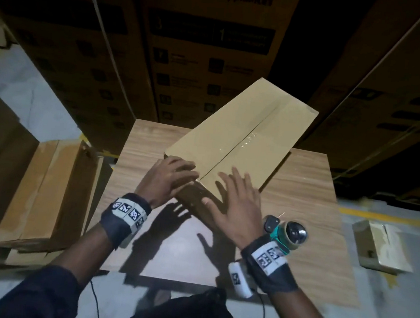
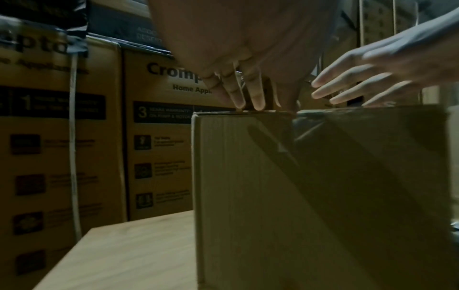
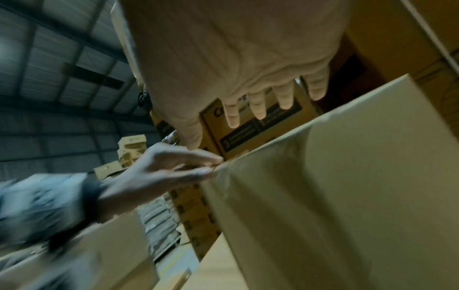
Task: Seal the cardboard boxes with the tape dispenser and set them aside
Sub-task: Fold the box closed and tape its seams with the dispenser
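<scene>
**Q:** Head view. Where is the box, and what are your hands doing?

**A:** The long cardboard box [image 1: 242, 133] lies slantwise on the desk [image 1: 303, 193], its far end overhanging the desk's back edge. Clear tape glints along the centre seam. My left hand [image 1: 168, 178] lies flat on the box's near left corner, fingers straight, gripping nothing. My right hand [image 1: 237, 205] is spread just over the near end, thumb at the end face; I cannot tell whether the palm touches. It holds nothing either. The tape dispenser [image 1: 286, 234] rests near the desk's right edge, close to my right wrist.

**Q:** So the step in hand?

**A:** Rubbing the tape end down, I judge. Best to press from the seam outward and over the edge, so no bubble lifts.

**Q:** Left wrist view?

**A:** My fingers [image 2: 238, 94] point down onto the top edge of the box. The end face is matte, ribbed corrugated board, with a glossy tape strip folded down it. The right hand's fingers are splayed beyond.

**Q:** Right wrist view?

**A:** My fingertips [image 3: 258, 108] hover straight above the box's top edge. The board is smooth, pale brown and sharp-cornered. The tape wrinkles slightly at the corner, where my left hand's fingers [image 3: 198, 172] touch it. Stacked printed cartons [image 3: 248, 133] stand behind.
</scene>
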`<state>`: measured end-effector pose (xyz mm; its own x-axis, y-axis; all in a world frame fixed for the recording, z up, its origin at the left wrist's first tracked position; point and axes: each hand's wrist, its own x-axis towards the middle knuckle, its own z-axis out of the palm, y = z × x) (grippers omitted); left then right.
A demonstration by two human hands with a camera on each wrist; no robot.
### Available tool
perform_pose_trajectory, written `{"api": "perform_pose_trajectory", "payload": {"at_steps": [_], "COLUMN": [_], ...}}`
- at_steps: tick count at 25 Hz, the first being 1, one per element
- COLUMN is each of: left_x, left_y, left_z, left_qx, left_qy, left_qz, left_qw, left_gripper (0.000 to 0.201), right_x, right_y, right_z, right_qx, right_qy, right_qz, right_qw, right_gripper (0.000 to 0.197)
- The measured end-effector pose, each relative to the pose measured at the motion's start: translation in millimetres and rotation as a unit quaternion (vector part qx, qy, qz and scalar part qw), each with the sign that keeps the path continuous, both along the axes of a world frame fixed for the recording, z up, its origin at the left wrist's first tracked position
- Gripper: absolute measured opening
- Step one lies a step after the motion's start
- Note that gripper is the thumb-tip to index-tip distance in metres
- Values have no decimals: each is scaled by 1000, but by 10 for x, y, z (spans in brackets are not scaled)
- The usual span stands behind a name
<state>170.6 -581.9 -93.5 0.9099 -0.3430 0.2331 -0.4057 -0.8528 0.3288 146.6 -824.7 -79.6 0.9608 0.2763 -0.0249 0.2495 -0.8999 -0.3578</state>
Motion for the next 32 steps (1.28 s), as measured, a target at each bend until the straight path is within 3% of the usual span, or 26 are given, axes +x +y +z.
{"api": "perform_pose_trajectory", "payload": {"at_steps": [3, 6, 10, 14, 17, 21, 26, 32], "left_x": [209, 289, 255, 95, 67, 3, -122, -126], "left_y": [-7, -117, -314, -604, -580, -438, -470, -566], "left_z": [98, 143, 107, -53, -134, -125, -234, -182], "left_qx": [45, 70, 59, 12, -58, 34, 43, 62], "left_qy": [-9, -22, -46, -43, -11, -61, -8, 90], "left_qz": [-57, -83, -101, -121, -92, -15, 126, 192], "left_qw": [997, 994, 992, 992, 994, 997, 991, 975], "left_gripper": [37, 32, 29, 34, 46, 64, 87, 116], "right_x": [-64, 38, 327, 437, 361, 260, 289, 266], "right_y": [108, -149, -574, -912, -756, -403, -426, -437], "right_z": [-290, -459, -407, -276, -275, -425, -586, -602], "right_qx": [-71, -83, -105, -75, -13, 44, 5, -56], "right_qy": [-8, -62, -59, -34, -58, -126, -210, -160], "right_qz": [-4, 64, 188, 207, 136, 13, 22, 41], "right_qw": [997, 993, 975, 975, 989, 991, 977, 985], "right_gripper": [64, 54, 52, 48, 44, 56, 48, 60]}}
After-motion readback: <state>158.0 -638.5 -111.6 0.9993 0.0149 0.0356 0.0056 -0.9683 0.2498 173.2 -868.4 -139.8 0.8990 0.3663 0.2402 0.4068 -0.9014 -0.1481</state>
